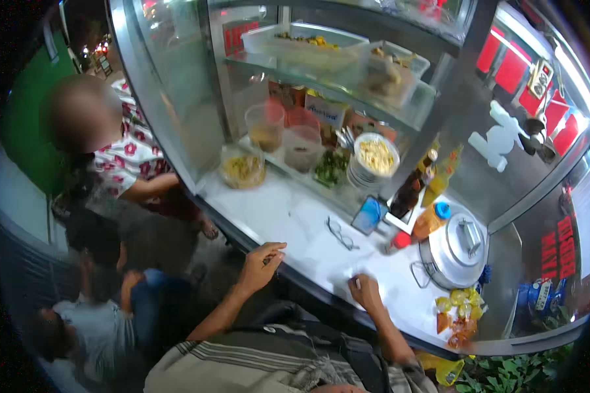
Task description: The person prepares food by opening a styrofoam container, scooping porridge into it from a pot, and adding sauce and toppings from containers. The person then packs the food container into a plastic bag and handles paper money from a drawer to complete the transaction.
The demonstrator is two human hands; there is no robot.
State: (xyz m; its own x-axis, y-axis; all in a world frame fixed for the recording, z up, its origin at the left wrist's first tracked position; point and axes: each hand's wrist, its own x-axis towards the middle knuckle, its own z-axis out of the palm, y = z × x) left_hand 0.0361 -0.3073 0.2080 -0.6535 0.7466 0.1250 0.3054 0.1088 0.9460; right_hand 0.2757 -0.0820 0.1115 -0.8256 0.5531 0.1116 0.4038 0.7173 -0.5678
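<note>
My left hand [262, 265] hovers at the near edge of the white counter [269, 209]. Its fingers point to the right, loosely bent, and nothing shows in them. Lower on the counter, my right hand [366, 291] is curled closed close to the surface; whatever it may hold is hidden. Beyond the hands lie folded eyeglasses [341, 234] and a phone [369, 215] with a lit screen. A small red-capped jar [398, 243] stands to the right of the glasses.
A lidded metal pot [453, 252] stands at the right, beside tall bottles [413, 190] and a blue-capped orange bottle [431, 221]. Small filled bags [462, 314] lie nearer. A bowl of shredded food [375, 156] tops stacked dishes. Glass panes enclose the counter. Two people are at the left.
</note>
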